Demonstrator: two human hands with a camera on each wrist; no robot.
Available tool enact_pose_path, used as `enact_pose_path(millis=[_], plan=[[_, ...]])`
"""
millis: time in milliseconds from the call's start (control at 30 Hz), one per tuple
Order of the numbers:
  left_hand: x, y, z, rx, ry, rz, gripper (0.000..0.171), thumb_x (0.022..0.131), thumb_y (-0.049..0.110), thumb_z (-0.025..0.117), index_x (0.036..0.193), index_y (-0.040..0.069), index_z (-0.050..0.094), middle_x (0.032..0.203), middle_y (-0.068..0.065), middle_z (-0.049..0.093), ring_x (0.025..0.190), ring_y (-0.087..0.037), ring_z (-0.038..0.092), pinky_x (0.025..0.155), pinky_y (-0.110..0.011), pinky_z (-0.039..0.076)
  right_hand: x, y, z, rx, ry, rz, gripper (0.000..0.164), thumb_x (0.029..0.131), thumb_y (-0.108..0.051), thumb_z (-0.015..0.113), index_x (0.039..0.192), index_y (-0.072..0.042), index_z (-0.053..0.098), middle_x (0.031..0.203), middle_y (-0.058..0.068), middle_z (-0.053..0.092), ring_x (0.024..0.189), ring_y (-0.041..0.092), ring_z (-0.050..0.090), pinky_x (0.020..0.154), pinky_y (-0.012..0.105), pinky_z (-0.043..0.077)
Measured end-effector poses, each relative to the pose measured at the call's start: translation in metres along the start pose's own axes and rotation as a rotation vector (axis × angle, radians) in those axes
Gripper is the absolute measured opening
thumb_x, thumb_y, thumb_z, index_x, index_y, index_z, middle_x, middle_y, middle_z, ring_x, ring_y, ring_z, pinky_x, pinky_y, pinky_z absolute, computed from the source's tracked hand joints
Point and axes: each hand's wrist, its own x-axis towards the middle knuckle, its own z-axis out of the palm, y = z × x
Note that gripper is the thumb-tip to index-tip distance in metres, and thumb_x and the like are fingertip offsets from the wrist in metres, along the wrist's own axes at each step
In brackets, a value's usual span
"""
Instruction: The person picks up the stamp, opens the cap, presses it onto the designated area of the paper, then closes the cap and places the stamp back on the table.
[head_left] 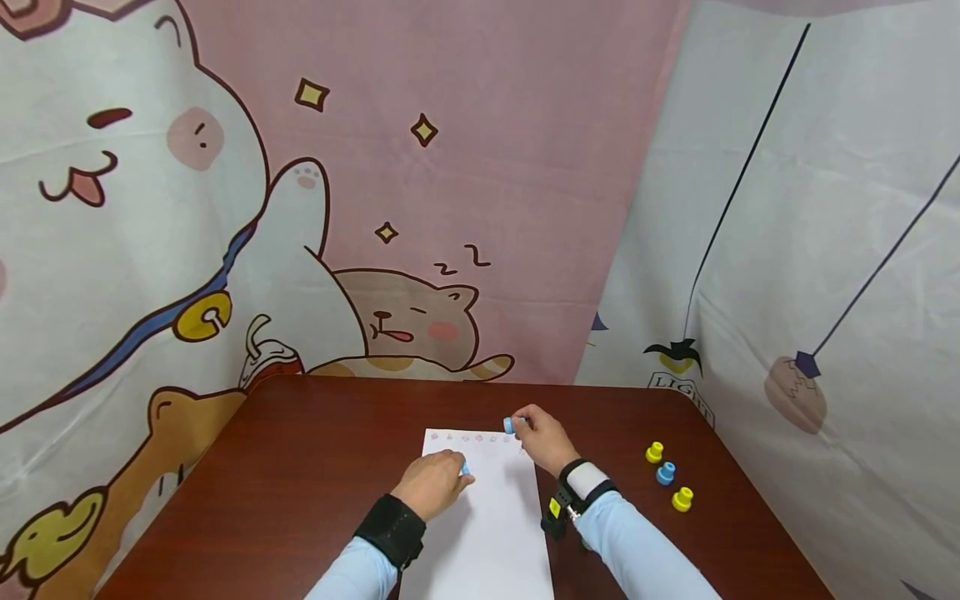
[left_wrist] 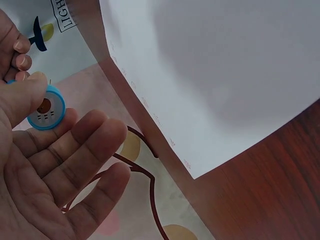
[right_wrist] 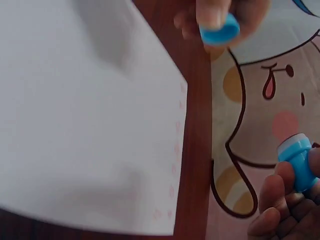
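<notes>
Between the thumb and fingers of my left hand is a small blue cap, round, its pale face showing a dark red spot. The right wrist view shows the cap from its hollow side. My right hand pinches a blue self-inking stamp by its body, with the white-rimmed, dark stamping end bare. Under and between the hands lies a white sheet of paper. A row of faint pink prints runs along its far edge, and the right hand is above its far right corner.
To the right on the brown table stand a yellow stamp, a blue stamp and another yellow stamp. A small green piece shows partly behind the right forearm. A cartoon cloth hangs past the table's far edge.
</notes>
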Motion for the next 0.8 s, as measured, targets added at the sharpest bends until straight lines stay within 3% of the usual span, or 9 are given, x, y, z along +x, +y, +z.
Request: enact_pose_path(millis=[267,567,800], plan=[[-0.003,-0.001,-0.002,-0.004,0.006,0.018,0.022,0.089,0.027,0.076,0.085,0.009,0.064,0.075,0.003,0.060,0.073,-0.013,0.062,0.061,-0.026,0.050,0.017,0.009,-0.003,-0.223,-0.019,-0.025,0.016,0.100,-0.020,0.061,0.110,-0.007,0.060,0.101,0.008,0.067,0.082,0.021,0.060,0.073,0.041,0.054],[-0.004,-0.001,-0.003,-0.009,-0.014,0.012,0.021,0.089,0.027,0.076,0.086,0.009,0.065,0.076,0.003,0.061,0.072,-0.013,0.062,0.062,-0.025,0.050,0.024,0.025,-0.002,-0.520,-0.064,-0.116,0.015,0.094,-0.017,0.069,0.098,-0.003,0.065,0.087,0.006,0.068,0.077,0.021,0.062,0.074,0.039,0.054],[-0.003,-0.001,-0.005,-0.001,0.004,0.023,0.022,0.088,0.026,0.077,0.086,0.007,0.067,0.076,0.002,0.062,0.072,-0.013,0.063,0.060,-0.024,0.050,0.023,0.038,0.002,-0.764,-0.092,-0.195,0.013,0.087,-0.015,0.076,0.090,-0.008,0.066,0.081,0.005,0.068,0.078,0.024,0.064,0.078,0.040,0.054]])
